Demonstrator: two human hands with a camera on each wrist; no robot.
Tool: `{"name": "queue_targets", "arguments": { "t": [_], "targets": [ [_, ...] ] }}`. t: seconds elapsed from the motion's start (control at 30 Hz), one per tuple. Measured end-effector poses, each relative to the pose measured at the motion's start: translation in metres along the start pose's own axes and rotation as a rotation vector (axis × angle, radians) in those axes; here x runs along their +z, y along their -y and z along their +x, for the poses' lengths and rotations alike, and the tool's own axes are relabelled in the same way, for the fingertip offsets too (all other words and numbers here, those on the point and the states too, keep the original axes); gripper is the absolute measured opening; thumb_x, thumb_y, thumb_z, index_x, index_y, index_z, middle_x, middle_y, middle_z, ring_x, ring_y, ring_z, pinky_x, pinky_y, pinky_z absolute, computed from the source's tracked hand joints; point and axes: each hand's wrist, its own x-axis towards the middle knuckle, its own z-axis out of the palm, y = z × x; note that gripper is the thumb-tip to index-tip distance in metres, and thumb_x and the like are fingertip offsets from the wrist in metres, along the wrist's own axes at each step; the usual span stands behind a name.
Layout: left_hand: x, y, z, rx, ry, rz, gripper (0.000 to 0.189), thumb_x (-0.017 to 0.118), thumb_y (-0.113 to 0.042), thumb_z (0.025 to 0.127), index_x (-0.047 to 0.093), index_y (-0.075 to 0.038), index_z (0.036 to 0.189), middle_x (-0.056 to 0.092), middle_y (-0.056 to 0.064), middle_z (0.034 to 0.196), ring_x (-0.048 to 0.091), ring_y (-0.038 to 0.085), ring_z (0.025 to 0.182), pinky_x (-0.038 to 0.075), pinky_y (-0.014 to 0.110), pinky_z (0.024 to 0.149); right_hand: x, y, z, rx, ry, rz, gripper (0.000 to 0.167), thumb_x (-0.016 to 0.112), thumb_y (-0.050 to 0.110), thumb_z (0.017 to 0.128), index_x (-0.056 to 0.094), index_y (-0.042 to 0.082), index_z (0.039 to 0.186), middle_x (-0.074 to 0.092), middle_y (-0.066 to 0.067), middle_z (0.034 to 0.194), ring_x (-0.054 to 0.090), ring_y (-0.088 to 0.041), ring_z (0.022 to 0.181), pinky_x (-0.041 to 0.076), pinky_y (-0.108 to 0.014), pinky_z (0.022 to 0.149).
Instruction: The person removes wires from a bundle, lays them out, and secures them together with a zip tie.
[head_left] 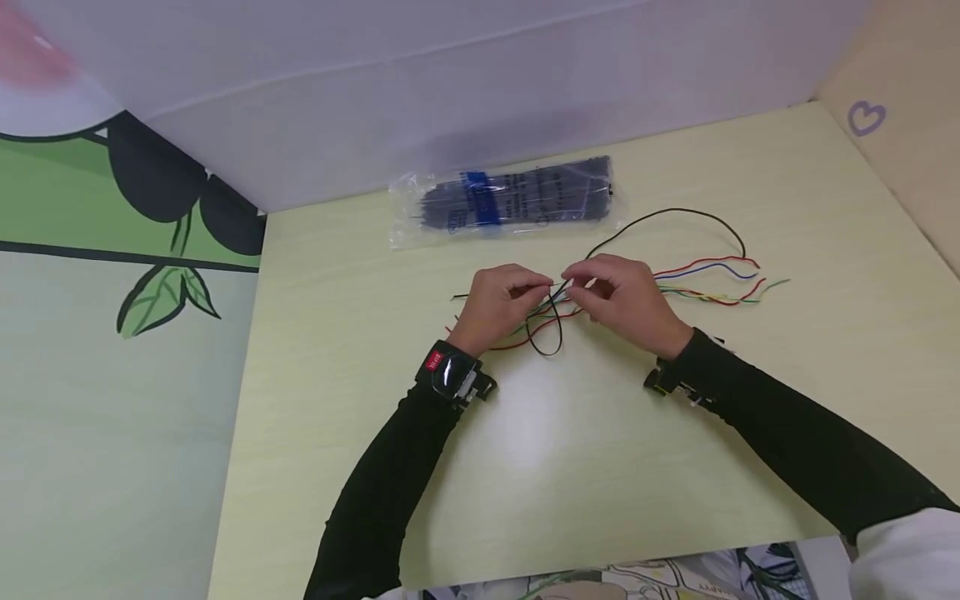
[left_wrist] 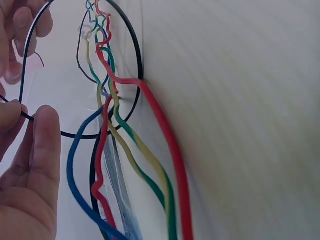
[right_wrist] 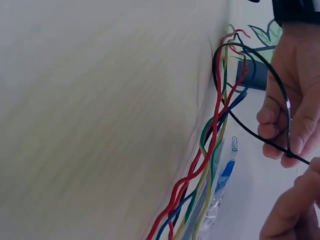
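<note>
A thin black cable tie (head_left: 560, 329) forms a wide loop around a bundle of coloured wires (left_wrist: 171, 150). The fingertips of my left hand (head_left: 498, 304) pinch it where the loop comes together, as the right wrist view shows. Close beside them, my right hand (head_left: 626, 300) pinches the tail that runs out of the loop. Red, blue, green, yellow and black strands (right_wrist: 216, 122) lie loosely together, slightly wavy, and pass below both hands. The tie's head is hidden by my fingers.
A clear plastic bag of black cable ties (head_left: 525, 196) lies at the back of the pale table (head_left: 337, 333). One long black wire (head_left: 671, 209) arcs out to the right. Walls stand behind and at the right. Below the table's front edge are more cables (head_left: 772, 571).
</note>
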Motion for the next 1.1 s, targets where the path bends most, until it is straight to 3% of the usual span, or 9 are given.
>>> {"name": "queue_targets", "arguments": {
  "t": [0.13,0.27,0.47,0.7,0.9,1.0,1.1],
  "targets": [
    [0.001,-0.001,0.0,0.008,0.013,-0.011,0.014,0.068,-0.018,0.093,0.079,-0.014,0.102,0.075,0.0,0.096,0.068,0.006,0.083,0.055,0.02,0.072,0.001,0.001,0.005,-0.171,-0.052,-0.16,0.008,0.07,0.013,0.09,0.076,0.014,0.096,0.068,0.002,0.087,0.055,-0.002,0.066,0.045,-0.019,0.062],
    [0.001,-0.005,0.001,0.037,0.014,0.011,0.014,0.068,-0.017,0.093,0.079,-0.013,0.101,0.076,0.001,0.096,0.07,0.007,0.085,0.055,0.019,0.073,0.002,0.002,0.006,-0.276,-0.093,-0.203,0.011,0.065,0.008,0.091,0.075,0.013,0.088,0.067,0.0,0.085,0.052,-0.005,0.071,0.042,-0.022,0.064],
    [0.0,-0.007,0.002,0.061,0.038,0.093,0.014,0.068,-0.013,0.092,0.079,-0.011,0.101,0.076,0.003,0.098,0.072,0.011,0.089,0.056,0.02,0.076,-0.004,0.011,0.005,-0.341,-0.189,-0.135,0.015,0.059,0.004,0.088,0.072,0.011,0.084,0.065,-0.002,0.083,0.051,-0.005,0.07,0.041,-0.019,0.065],
    [-0.002,-0.006,0.002,0.008,0.091,0.172,0.015,0.066,-0.013,0.094,0.079,-0.01,0.101,0.077,0.004,0.098,0.073,0.013,0.091,0.057,0.026,0.08,-0.022,0.032,0.001,-0.416,-0.284,-0.1,0.017,0.057,-0.001,0.086,0.071,0.009,0.081,0.063,-0.003,0.08,0.051,-0.01,0.071,0.04,-0.021,0.067],
    [0.0,-0.002,0.001,-0.048,0.134,0.225,0.015,0.066,-0.01,0.093,0.078,-0.008,0.101,0.077,0.006,0.097,0.074,0.016,0.091,0.058,0.028,0.081,-0.032,0.05,-0.005,-0.442,-0.391,-0.04,0.015,0.057,0.001,0.083,0.07,0.006,0.076,0.063,-0.005,0.077,0.05,-0.006,0.072,0.04,-0.017,0.069],
    [0.001,0.001,0.0,-0.041,0.126,0.234,0.015,0.066,-0.009,0.092,0.078,-0.008,0.101,0.077,0.007,0.098,0.074,0.017,0.091,0.058,0.03,0.082,-0.033,0.054,-0.007,-0.421,-0.35,0.029,0.011,0.06,-0.001,0.085,0.069,0.003,0.081,0.063,-0.007,0.081,0.053,-0.007,0.074,0.045,-0.015,0.07],
    [0.001,0.004,-0.002,-0.03,0.121,0.256,0.016,0.065,-0.008,0.092,0.079,-0.008,0.101,0.077,0.007,0.098,0.074,0.017,0.092,0.058,0.03,0.082,-0.033,0.054,-0.01,-0.346,-0.226,0.088,0.011,0.062,-0.004,0.088,0.069,0.004,0.091,0.062,-0.007,0.088,0.057,-0.006,0.075,0.049,-0.015,0.071]
  ]
}}
